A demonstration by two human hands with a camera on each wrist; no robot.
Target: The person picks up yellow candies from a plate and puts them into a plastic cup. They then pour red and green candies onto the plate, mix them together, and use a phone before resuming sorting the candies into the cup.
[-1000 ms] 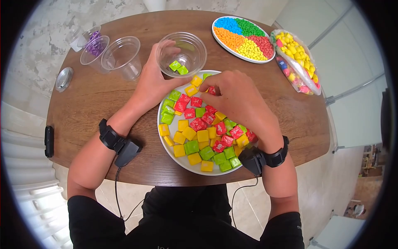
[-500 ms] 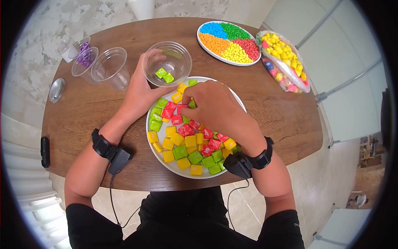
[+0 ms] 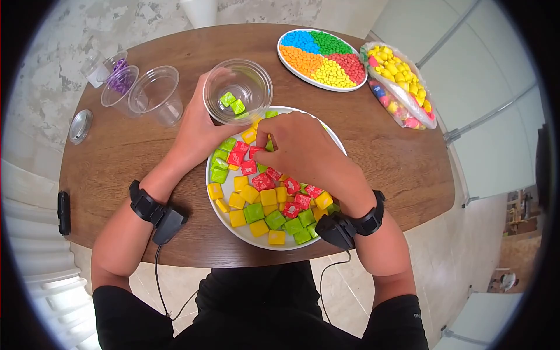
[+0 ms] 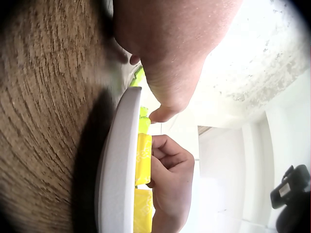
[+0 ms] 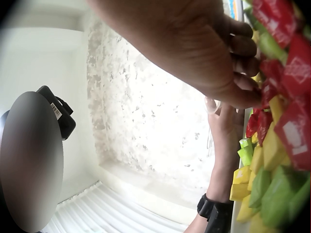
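Observation:
My left hand (image 3: 201,111) grips a clear plastic cup (image 3: 256,76) from its left side, tilted over the far edge of a round white plate (image 3: 213,204). A few green wrapped candies (image 3: 237,106) lie in the cup's bottom. Red, yellow and green square candies (image 3: 268,197) cover much of the plate. Over its far part, my right hand (image 3: 303,143) has its fingers curled and pinches a green candy (image 3: 269,144) between thumb and forefinger. In the right wrist view the thumb comes down right among red candies (image 5: 296,73).
Clear cups (image 3: 154,96) stand at the back left, one holding purple shreds (image 3: 121,81). A round lid (image 3: 80,126) lies near the left edge. Farther back are a plate of colour-sorted small candies (image 3: 324,61) and an open bag of yellow and pink sweets (image 3: 402,81).
The head view has shifted. My right hand moved slightly left and nearer the body over the plate, and a green candy now shows between its fingers. My left hand keeps holding the cup.

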